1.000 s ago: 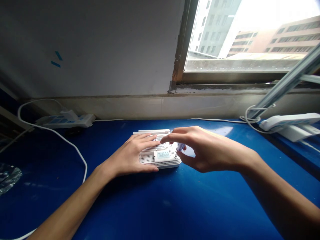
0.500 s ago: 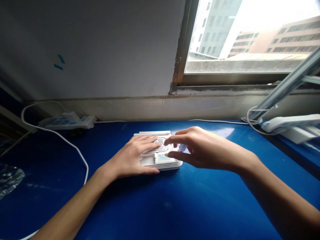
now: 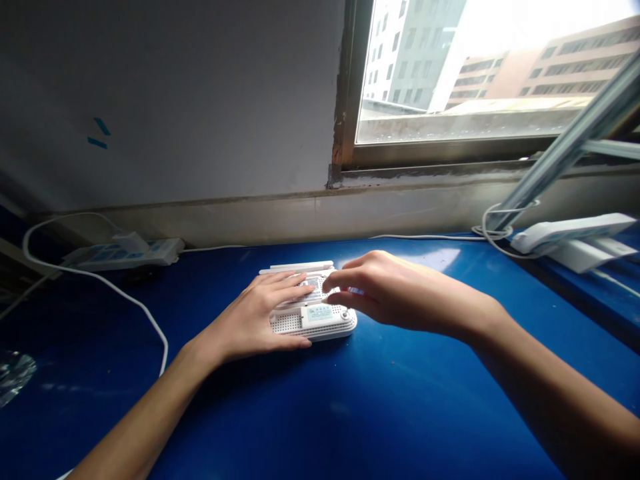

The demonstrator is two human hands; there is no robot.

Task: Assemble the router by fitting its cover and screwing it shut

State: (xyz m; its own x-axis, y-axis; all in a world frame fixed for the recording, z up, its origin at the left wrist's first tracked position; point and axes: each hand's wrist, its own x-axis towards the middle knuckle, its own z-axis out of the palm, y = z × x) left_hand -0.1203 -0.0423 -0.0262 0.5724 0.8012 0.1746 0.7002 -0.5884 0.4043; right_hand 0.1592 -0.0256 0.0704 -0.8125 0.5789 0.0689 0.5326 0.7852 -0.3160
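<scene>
A white router (image 3: 327,330) lies on the blue table with its vented underside up, two printed labels showing and a slim white antenna along its far edge. My left hand (image 3: 260,310) rests on its left part, fingers spread over the top and thumb along the near edge. Over the right part my right hand (image 3: 390,290) is bent, thumb and index finger drawn almost together at the upper label (image 3: 314,287). Whether a small thing sits between those fingertips is too small to tell. Something bluish-white (image 3: 356,290) shows partly behind these fingers, mostly hidden.
At the back left a white power strip (image 3: 165,252) has a plug in it, and a white cable (image 3: 135,300) curves forward. Another power strip (image 3: 575,233) with adapters lies at right beside a metal post (image 3: 540,173). Clear crumpled plastic (image 3: 15,377) lies far left.
My right thumb and index finger have come closer together at the label. My left hand stays on the router. The whole view has shifted slightly.
</scene>
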